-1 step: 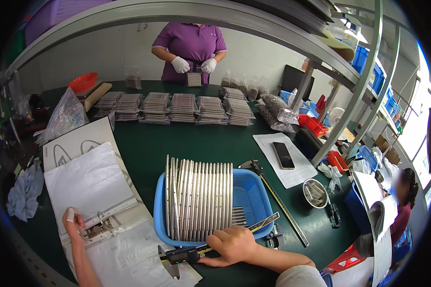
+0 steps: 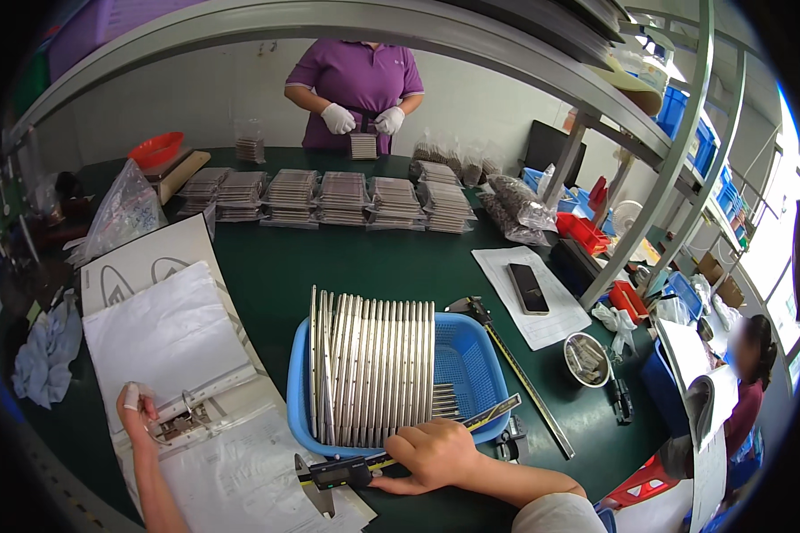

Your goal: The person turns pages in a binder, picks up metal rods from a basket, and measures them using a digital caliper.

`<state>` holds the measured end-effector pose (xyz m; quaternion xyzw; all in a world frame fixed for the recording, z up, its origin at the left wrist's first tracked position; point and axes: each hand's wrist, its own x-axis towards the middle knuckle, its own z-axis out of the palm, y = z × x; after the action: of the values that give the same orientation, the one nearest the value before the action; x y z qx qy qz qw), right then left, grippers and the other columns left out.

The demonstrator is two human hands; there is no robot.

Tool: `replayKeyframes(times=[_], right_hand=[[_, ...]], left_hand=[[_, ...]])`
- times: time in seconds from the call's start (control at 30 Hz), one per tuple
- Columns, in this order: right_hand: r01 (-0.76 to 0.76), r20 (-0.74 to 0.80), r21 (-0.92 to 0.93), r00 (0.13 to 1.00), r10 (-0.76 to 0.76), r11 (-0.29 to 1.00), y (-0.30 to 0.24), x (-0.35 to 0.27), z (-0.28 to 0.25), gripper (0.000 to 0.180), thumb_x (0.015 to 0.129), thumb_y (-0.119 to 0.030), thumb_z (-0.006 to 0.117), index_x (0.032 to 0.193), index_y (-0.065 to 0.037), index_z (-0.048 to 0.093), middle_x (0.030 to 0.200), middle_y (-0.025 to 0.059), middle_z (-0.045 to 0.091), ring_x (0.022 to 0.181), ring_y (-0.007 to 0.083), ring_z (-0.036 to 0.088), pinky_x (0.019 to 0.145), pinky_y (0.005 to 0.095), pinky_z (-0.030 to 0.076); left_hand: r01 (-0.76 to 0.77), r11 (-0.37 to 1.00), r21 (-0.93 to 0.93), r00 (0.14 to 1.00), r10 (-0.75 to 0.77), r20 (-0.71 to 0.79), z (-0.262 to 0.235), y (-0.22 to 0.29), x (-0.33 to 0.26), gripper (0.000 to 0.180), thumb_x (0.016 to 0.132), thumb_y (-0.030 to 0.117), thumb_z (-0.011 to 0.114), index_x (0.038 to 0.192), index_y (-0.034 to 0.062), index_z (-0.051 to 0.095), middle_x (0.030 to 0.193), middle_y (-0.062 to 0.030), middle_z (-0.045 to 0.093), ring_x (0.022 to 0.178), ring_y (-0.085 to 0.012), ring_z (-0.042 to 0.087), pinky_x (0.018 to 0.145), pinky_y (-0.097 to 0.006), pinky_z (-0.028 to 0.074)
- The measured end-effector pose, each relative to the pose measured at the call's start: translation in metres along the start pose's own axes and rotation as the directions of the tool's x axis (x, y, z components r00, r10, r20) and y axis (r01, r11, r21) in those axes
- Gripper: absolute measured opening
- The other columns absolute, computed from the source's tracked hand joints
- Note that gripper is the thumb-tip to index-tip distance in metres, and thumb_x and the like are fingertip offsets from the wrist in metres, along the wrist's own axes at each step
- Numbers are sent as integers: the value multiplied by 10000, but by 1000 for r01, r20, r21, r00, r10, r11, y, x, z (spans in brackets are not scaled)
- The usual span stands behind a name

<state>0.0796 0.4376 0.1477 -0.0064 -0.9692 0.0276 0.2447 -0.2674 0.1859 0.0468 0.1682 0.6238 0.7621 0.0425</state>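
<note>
- Far left: crumpled grey cloth (image 2: 46,354) at the edge of the green tabletop (image 2: 329,258), well apart from both hands.
- Left hand (image 2: 138,410) rests on the open ring binder (image 2: 182,391); fingers curled together at the metal ring mechanism (image 2: 182,422), a pale wrap on one fingertip. Whether they grip or only press, cannot tell.
- Digital caliper (image 2: 347,471) lies across the binder's lower page and the basket's near rim. Long axis runs lower-left to upper-right; jaws point toward the person at its left end, beam tip (image 2: 498,410) reaches up over the basket.
- Right hand (image 2: 431,455) lies on the caliper beam just right of the display, fingers closed over it, thumb along the near side. This hand is on the tool; the left is well apart from it.
- Blue basket (image 2: 471,355) just beyond the right hand holds a row of thin metal plates (image 2: 373,369) on edge, touching side by side.
- Right: steel ruler (image 2: 529,391), dark phone (image 2: 528,289) on a paper sheet.
- Far side: a person in purple with white gloves (image 2: 363,118) behind stacked trays (image 2: 329,197).
</note>
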Motion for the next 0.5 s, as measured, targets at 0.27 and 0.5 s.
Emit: replayKeyframes(times=[0.27,0.5], right_hand=[[-8,0,-31,1000,8,999,0,-2,1,464,689,-508,548,544,-92,403,460,20,367,337,166,423,328,266,318],[-18,3,-38,1000,18,999,6,-3,0,460,691,-507,546,544,-96,401,457,17,366,337,161,422,331,263,318]], left_hand=[[-12,1000,12,1000,11,13,10,9,-5,320,824,308,443,640,52,497,498,4,377,406,-67,332,368,-194,273],[22,1000,19,1000,-23,14,15,1,1,334,813,355,448,649,66,486,476,12,350,400,-66,323,375,-203,262]])
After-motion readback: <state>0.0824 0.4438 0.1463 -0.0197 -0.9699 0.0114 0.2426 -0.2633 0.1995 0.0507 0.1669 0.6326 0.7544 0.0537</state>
